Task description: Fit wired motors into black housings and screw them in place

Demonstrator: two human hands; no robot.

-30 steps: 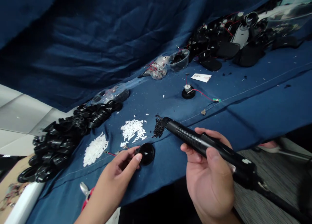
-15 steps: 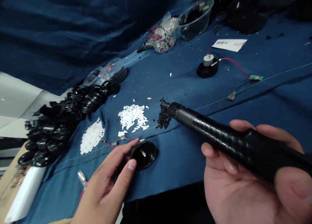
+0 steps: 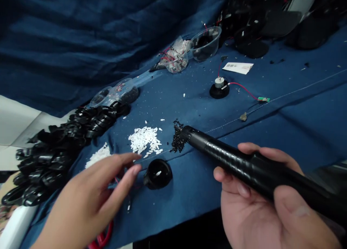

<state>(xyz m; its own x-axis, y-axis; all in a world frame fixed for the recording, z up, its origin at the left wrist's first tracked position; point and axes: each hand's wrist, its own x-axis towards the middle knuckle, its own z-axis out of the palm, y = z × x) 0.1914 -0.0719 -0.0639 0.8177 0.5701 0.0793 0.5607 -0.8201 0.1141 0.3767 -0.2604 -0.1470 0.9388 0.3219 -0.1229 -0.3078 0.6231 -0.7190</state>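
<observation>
My right hand (image 3: 260, 205) is wrapped around a black electric screwdriver (image 3: 233, 158). The driver's tip points left into a small pile of tiny black screws (image 3: 178, 140) on the blue cloth. Just left of a round black plastic cup (image 3: 158, 174), my left hand (image 3: 94, 191) is open, thumb and forefinger apart with nothing between them. A small white piece (image 3: 158, 173) shows inside the cup. Behind the left hand's fingers lies a heap of white plastic pieces (image 3: 143, 140). Red handles (image 3: 104, 238) of a tool show partly under that hand.
Many black plastic shells (image 3: 67, 144) are piled at the left. Clear tubs (image 3: 207, 44) with wired parts stand at the back. A small motor (image 3: 219, 83) on a black base has a red wire to a green circuit board (image 3: 263, 99). A white label (image 3: 238, 67) lies behind it.
My left hand has let go of the black cup and moved left, off its rim. The cup now leans more to one side. The screwdriver stays at the screw pile while the view shifts.
</observation>
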